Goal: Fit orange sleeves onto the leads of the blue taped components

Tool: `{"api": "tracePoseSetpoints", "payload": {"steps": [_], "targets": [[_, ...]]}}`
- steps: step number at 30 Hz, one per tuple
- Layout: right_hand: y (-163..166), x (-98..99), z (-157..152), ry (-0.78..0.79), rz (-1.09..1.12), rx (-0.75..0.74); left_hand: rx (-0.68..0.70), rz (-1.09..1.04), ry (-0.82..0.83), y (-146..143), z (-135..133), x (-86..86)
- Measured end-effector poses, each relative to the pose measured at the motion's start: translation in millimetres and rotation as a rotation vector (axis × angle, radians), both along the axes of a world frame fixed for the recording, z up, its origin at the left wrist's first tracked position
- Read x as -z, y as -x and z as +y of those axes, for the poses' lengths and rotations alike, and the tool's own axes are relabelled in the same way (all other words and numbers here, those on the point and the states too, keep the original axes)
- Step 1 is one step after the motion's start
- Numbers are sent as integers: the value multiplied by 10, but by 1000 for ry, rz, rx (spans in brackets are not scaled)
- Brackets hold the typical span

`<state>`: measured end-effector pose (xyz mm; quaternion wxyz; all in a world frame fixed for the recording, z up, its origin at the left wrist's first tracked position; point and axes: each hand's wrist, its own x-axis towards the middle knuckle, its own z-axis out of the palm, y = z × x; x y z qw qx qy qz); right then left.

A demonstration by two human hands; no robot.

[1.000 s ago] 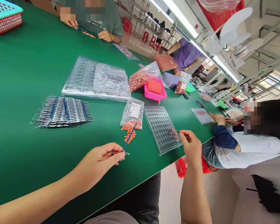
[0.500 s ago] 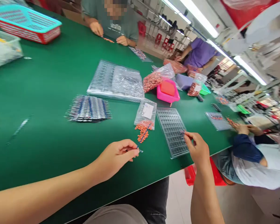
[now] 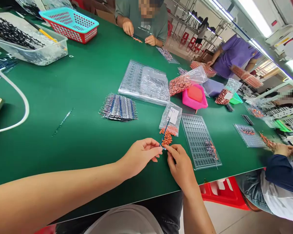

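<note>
Presently, both hands meet above the near edge of the green table (image 3: 88,97), their fingertips close together. The left hand (image 3: 144,152) pinches a slim dark blue strip (image 3: 164,132) between thumb and fingers near its lower end; the strip slants up and away over a loose pile of small orange rings (image 3: 167,140). The right hand (image 3: 180,164) has its index finger extended to the strip's lower end, just beside the left fingertips; whether it grips anything there cannot be told. The rings spill from the mouth of a clear plastic bag (image 3: 169,125) bearing a white label (image 3: 173,115). Right of the bag stands a clear compartment tray (image 3: 195,136), with a tangle of thin wire-leaded parts (image 3: 211,150) lying on its right side. Left of the bag sits a stack of blue-banded component strips (image 3: 118,108); behind it rests a larger clear blister tray (image 3: 130,78), partly covered by crumpled plastic film (image 3: 154,83).
</note>
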<state>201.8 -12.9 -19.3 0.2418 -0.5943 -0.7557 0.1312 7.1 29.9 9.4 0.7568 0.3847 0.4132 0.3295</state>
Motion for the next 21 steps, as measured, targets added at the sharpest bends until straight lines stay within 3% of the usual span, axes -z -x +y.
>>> {"api": "tracePoseSetpoints", "payload": {"steps": [6,16,21], "targets": [[4,25,-60,-66,-58,-12,-13,-40,7,0,6,55],[-54,52,-188,-121,32,31,-6,-60,41,4,11,50],[-53,54,-148,-158,-93,-13,2,-60,28,0,10,58]]}}
